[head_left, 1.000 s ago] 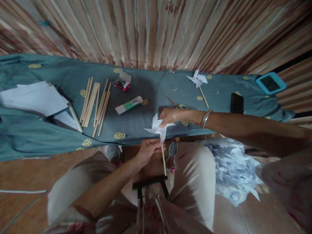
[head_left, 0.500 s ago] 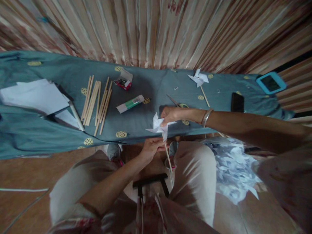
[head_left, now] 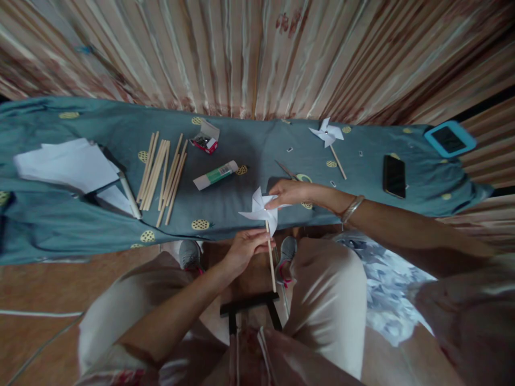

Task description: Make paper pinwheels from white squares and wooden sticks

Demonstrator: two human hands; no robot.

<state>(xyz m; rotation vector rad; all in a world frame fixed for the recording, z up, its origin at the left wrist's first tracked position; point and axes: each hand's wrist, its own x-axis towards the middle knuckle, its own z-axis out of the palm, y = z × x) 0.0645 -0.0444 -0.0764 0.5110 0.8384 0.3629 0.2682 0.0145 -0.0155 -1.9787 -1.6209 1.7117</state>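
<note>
A white paper pinwheel [head_left: 258, 206] on a wooden stick [head_left: 271, 264] is in front of me, at the near edge of the table. My left hand [head_left: 246, 247] pinches the stick just below the paper blades. At the pinwheel's right side, my right hand [head_left: 286, 194] has its thumb and fingers closed on a blade, near the small pin at the centre. Just beyond that hand lie scissors [head_left: 302, 177] with a yellow-green handle, partly covered by it. Another finished-looking pinwheel [head_left: 326, 133] rests farther back on the cloth.
Wooden sticks [head_left: 156, 174] lie left, near white paper sheets [head_left: 72, 165]. A small red box of pins [head_left: 206, 140] and a glue stick box [head_left: 216, 175] sit mid-table. A phone [head_left: 394, 176] and blue-framed device [head_left: 449, 139] are right. Folded paper pieces [head_left: 392, 295] fill a bag below.
The stick has swung to a more upright angle. My right wrist has dropped slightly, and the pin at the pinwheel's centre now shows. The view has shifted a little.
</note>
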